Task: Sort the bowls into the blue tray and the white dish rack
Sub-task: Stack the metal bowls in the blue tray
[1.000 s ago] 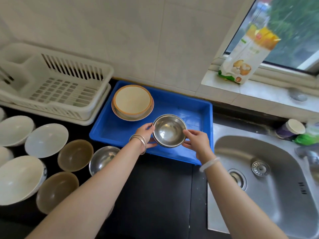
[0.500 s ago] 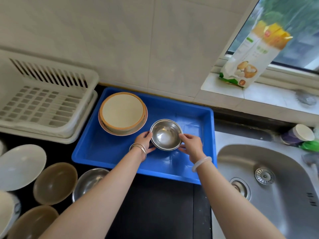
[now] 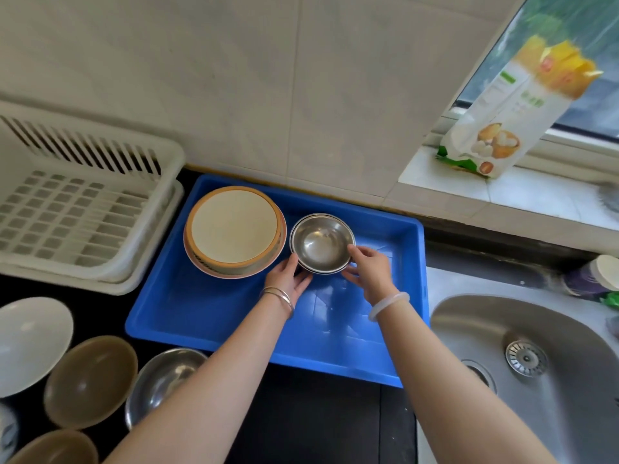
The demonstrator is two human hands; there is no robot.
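A small steel bowl (image 3: 321,241) sits low inside the blue tray (image 3: 214,313), toward its back, just right of a stack of cream bowls with orange rims (image 3: 234,229). My left hand (image 3: 286,279) holds the steel bowl's near-left rim and my right hand (image 3: 368,267) holds its right rim. The white dish rack (image 3: 83,212) stands to the left of the tray with nothing in it. On the dark counter at lower left wait a white bowl (image 3: 30,343), two tan bowls (image 3: 90,380) and another steel bowl (image 3: 164,380).
A steel sink (image 3: 522,370) lies right of the tray. A food packet (image 3: 516,105) leans on the window sill. A purple cup (image 3: 593,276) lies on its side behind the sink. The tiled wall runs right behind the tray.
Both hands have carried the steel bowl farther back in the blue tray and lower, close beside the cream stack. The view has moved in and to the right.
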